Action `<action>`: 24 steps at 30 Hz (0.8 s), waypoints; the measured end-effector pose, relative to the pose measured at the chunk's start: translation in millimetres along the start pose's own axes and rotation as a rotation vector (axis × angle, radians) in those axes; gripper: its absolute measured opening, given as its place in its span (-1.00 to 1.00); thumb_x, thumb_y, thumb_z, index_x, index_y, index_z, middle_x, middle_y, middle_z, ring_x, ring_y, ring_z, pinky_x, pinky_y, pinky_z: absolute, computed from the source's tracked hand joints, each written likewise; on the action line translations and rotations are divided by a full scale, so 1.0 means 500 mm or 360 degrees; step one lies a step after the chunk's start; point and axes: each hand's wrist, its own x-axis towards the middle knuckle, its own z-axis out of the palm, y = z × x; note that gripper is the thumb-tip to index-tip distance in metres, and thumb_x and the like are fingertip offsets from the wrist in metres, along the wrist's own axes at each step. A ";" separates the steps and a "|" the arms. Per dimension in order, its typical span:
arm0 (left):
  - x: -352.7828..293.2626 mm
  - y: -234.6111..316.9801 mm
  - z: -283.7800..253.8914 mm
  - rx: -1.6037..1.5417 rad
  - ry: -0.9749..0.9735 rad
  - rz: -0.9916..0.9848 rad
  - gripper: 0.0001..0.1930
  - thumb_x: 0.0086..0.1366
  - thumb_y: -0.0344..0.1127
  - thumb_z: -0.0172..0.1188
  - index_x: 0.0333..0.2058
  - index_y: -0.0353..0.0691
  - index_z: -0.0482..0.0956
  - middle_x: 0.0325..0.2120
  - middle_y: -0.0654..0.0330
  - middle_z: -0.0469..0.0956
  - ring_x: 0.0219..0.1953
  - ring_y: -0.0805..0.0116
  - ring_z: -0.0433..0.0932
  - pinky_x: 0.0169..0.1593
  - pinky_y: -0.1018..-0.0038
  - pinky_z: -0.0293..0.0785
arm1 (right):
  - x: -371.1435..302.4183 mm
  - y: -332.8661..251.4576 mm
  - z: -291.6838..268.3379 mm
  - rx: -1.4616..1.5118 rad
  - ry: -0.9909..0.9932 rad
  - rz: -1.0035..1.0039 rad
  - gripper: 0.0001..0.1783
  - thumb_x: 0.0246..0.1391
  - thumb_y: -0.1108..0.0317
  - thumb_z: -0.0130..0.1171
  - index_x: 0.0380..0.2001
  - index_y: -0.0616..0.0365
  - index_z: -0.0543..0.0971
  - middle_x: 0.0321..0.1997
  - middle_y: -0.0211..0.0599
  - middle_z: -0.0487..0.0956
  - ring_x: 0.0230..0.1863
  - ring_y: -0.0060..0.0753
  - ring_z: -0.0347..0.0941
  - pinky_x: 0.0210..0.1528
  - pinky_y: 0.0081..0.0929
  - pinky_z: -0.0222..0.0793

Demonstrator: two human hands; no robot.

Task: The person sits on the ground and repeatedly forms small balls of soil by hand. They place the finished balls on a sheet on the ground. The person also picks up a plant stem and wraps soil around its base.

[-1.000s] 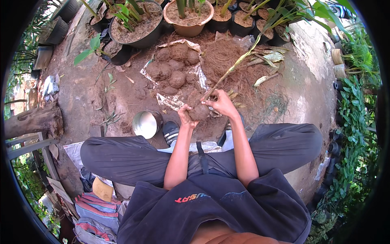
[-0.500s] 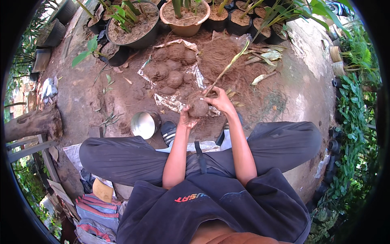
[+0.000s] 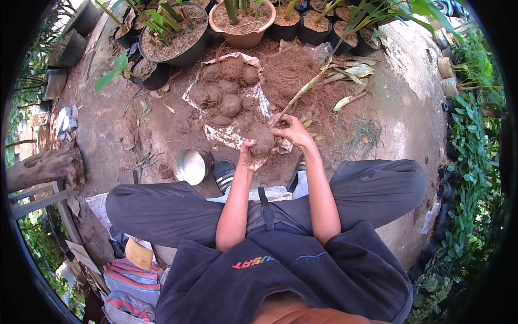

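Note:
A ball of brown soil wrapped in fibre (image 3: 263, 141) rests in my left hand (image 3: 251, 157), whose fingers curl round its left side and underside. My right hand (image 3: 293, 133) is closed at the ball's upper right, gripping the base of a long plant stem (image 3: 302, 90). The stem slants up to the right toward green leaves at the top. Just beyond my hands, several similar soil balls (image 3: 230, 105) sit on a dirty white plastic sheet (image 3: 263, 100). To their right lies a heap of loose brown fibre (image 3: 291, 75).
A metal can (image 3: 192, 165) stands left of my feet. Potted plants in a black pot (image 3: 178, 43) and a tan pot (image 3: 243, 35) line the far side. Dry leaves (image 3: 353, 75) lie beyond the fibre. A log (image 3: 46, 164) juts in from the left, with a striped bag (image 3: 129, 286) below it.
The plant stem has tipped a little lower to the right. My right fingers have shifted slightly at the stem's base, and the ball stays in my left hand.

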 end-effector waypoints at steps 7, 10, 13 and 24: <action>0.000 -0.017 -0.021 -0.0337 -0.0262 -0.0079 -0.15 -0.12 -0.39 0.35 0.19 -0.32 0.16 0.03 0.00 0.36 0.00 0.01 0.47 -0.16 0.45 0.67 | 0.005 0.003 -0.010 -0.0154 -0.0029 -0.0195 -0.77 -0.15 0.50 0.35 -0.35 0.20 0.57 -0.34 -0.39 0.55 -0.29 -0.55 0.45 -0.24 -0.51 0.40; -0.001 -0.024 -0.022 -0.0103 -0.0047 0.0060 -0.15 -0.13 -0.40 0.35 0.19 -0.32 0.16 0.01 -0.01 0.38 -0.04 0.01 0.51 -0.25 0.48 0.69 | 0.002 0.000 -0.013 -0.0252 -0.0041 -0.0242 -0.78 -0.12 0.49 0.32 -0.32 0.20 0.56 -0.29 -0.38 0.55 -0.26 -0.53 0.45 -0.19 -0.49 0.40; 0.003 -0.018 -0.026 0.0027 -0.0039 0.0045 -0.15 -0.11 -0.30 0.34 0.19 -0.32 0.16 -0.02 -0.01 0.42 -0.07 0.03 0.53 -0.26 0.51 0.69 | -0.008 -0.012 -0.005 -0.0239 -0.0062 -0.0150 -0.75 -0.06 0.46 0.29 -0.25 0.19 0.53 -0.20 -0.34 0.52 -0.21 -0.50 0.45 -0.15 -0.47 0.40; 0.008 -0.020 0.022 0.0106 0.0112 0.0209 -0.23 -0.04 -0.10 0.17 0.16 -0.33 0.25 -0.11 0.08 0.51 -0.13 0.17 0.55 -0.08 0.24 0.56 | -0.015 0.006 0.006 -0.0617 -0.0027 -0.0387 -0.68 0.02 0.39 0.22 -0.13 0.20 0.47 -0.06 -0.31 0.48 0.02 -0.43 0.35 0.13 -0.45 0.23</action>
